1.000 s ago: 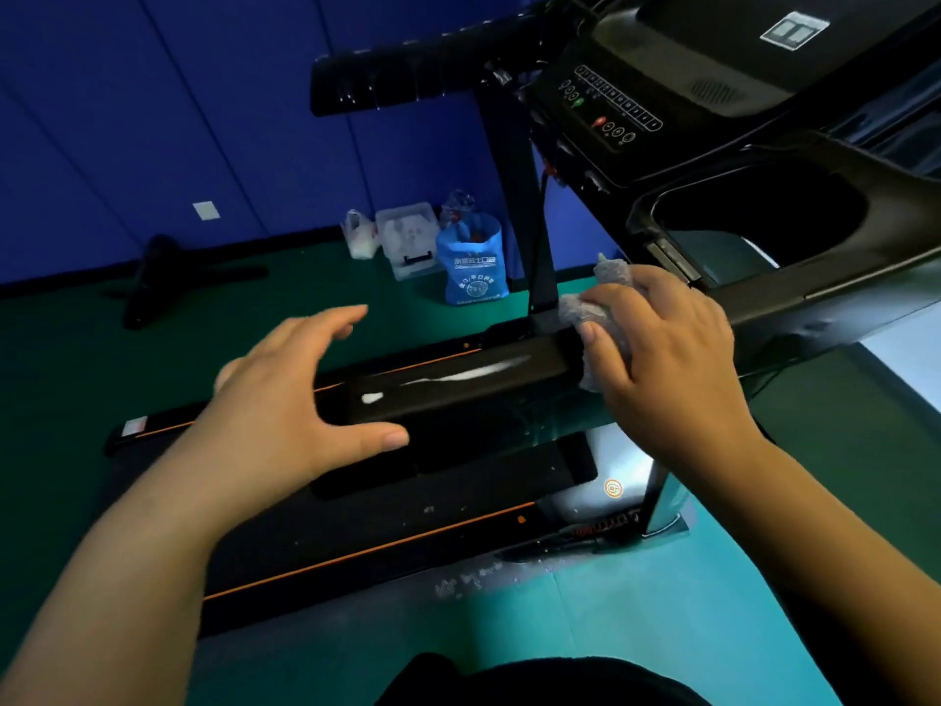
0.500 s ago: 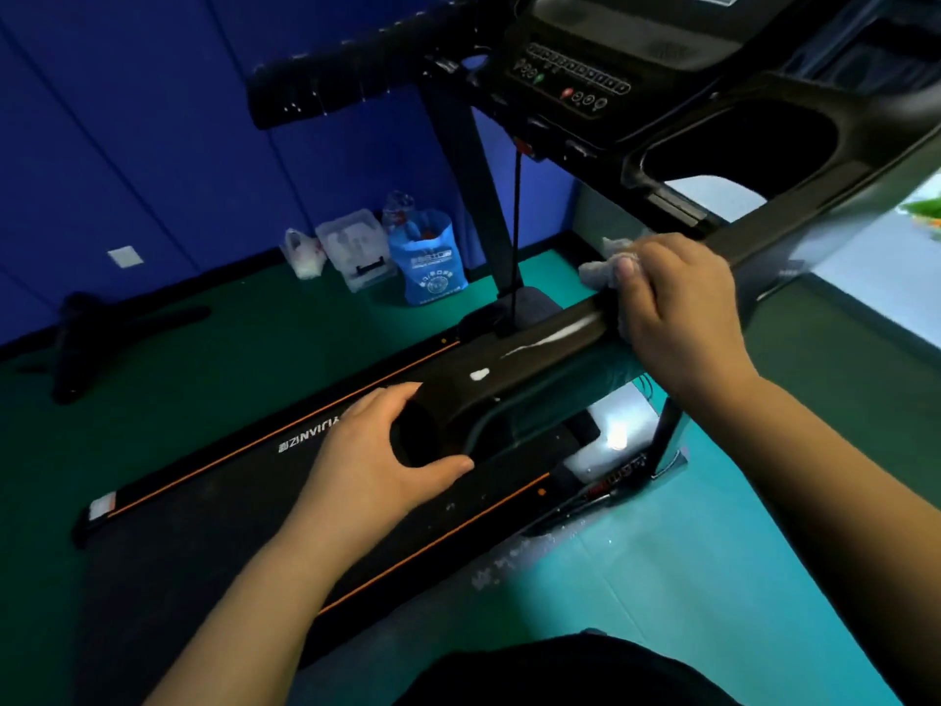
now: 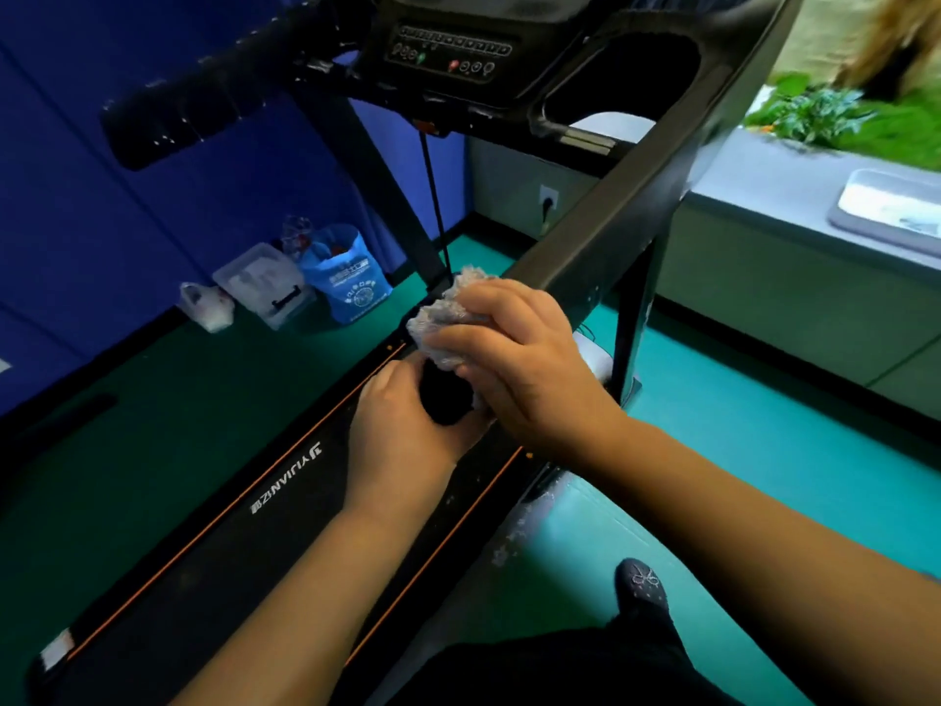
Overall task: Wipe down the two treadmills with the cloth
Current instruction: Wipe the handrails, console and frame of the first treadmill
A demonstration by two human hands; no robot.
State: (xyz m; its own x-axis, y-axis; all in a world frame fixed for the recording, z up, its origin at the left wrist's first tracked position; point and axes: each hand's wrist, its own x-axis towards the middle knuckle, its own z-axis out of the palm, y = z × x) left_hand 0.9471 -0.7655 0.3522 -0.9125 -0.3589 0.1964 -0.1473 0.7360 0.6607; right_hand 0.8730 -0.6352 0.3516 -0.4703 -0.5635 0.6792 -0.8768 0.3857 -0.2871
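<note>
Cloth [image 3: 442,318] bunched on the end of the treadmill's handrail [image 3: 611,231].
The right hand [image 3: 524,364] presses it there, fingers [image 3: 491,298] curled over its top, with cloth poking out beyond them. Just below, the left hand [image 3: 402,435] grips the rail's tip, above the belt [image 3: 229,542].

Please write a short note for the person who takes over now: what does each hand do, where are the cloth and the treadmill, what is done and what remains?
The left hand grips the near end of the handrail.
The right hand holds the bunched cloth against that same end, beside the left hand.
The treadmill stands directly ahead; only this one is in view.
Done: this handrail is being wiped; how much else is clean cannot be told.
Left, probably: the rest of this handrail, the console, the other handrail, then the second treadmill.
</note>
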